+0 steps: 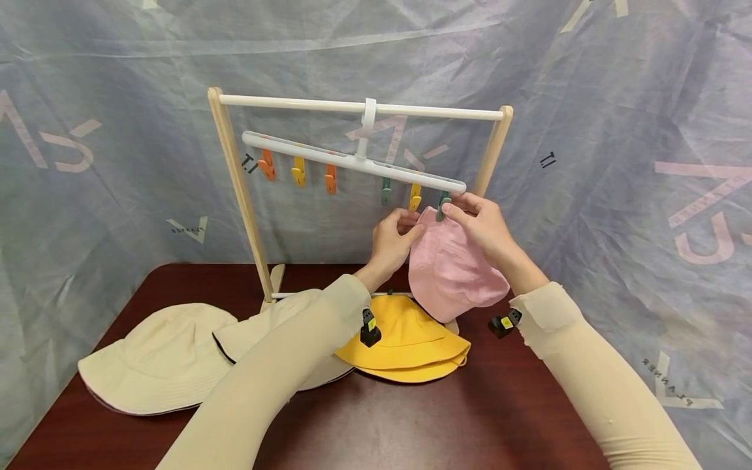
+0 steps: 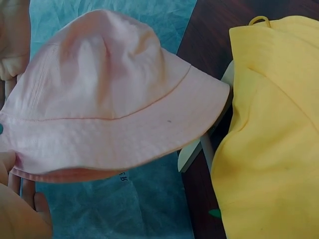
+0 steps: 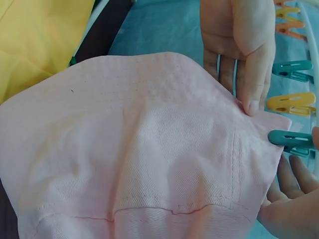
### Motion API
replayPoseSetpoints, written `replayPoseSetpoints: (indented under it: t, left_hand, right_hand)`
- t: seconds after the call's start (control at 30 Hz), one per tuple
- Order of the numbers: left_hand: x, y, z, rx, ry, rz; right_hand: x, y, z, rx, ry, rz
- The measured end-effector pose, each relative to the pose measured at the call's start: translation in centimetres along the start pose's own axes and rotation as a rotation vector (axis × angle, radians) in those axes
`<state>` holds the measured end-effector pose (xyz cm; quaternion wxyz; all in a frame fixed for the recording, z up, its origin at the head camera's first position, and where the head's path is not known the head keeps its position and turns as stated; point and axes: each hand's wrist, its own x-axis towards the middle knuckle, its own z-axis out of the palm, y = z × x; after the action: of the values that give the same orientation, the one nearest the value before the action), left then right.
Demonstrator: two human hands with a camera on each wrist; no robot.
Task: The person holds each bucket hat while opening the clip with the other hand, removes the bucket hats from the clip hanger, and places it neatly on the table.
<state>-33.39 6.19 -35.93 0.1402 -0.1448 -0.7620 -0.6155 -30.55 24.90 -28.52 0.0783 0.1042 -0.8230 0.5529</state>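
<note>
A pink bucket hat (image 1: 449,261) hangs below the right end of a white clip hanger (image 1: 329,156), its brim edge uppermost. My left hand (image 1: 390,245) pinches that brim between thumb and fingers, also visible in the right wrist view. At the hanger's end my right hand (image 1: 490,228) pinches a green clip (image 3: 289,139), whose tips overlap the corner of the brim. Beside it, a yellow clip (image 3: 291,103) hangs just off the fabric. In the left wrist view the pink hat (image 2: 99,99) spreads out between both hands, and most of the clip is hidden.
The hanger hooks over a wooden rack's white rod (image 1: 294,102). Several other clips, such as an orange clip (image 1: 331,179), hang from it. On the dark red table (image 1: 352,431) lie a yellow hat (image 1: 399,333) and cream hats, including one cream hat (image 1: 164,352) at the left.
</note>
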Motion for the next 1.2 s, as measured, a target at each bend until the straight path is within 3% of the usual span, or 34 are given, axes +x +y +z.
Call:
replayPoseSetpoints:
  t: [0.33, 0.57, 1.2]
  left_hand:
    - [-0.4, -0.2, 0.2, -0.005, 0.006, -0.028]
    - [-0.6, 0.2, 0.3, -0.011, 0.024, -0.059]
    - [-1.0, 0.1, 0.2, -0.018, 0.024, -0.042]
  right_hand:
    - [0.5, 0.6, -0.2, 0.074, -0.032, 0.050]
    - [0.9, 1.1, -0.2, 0.168, -0.026, 0.038]
    - [0.7, 0.7, 1.0, 0.029, 0.116, 0.035]
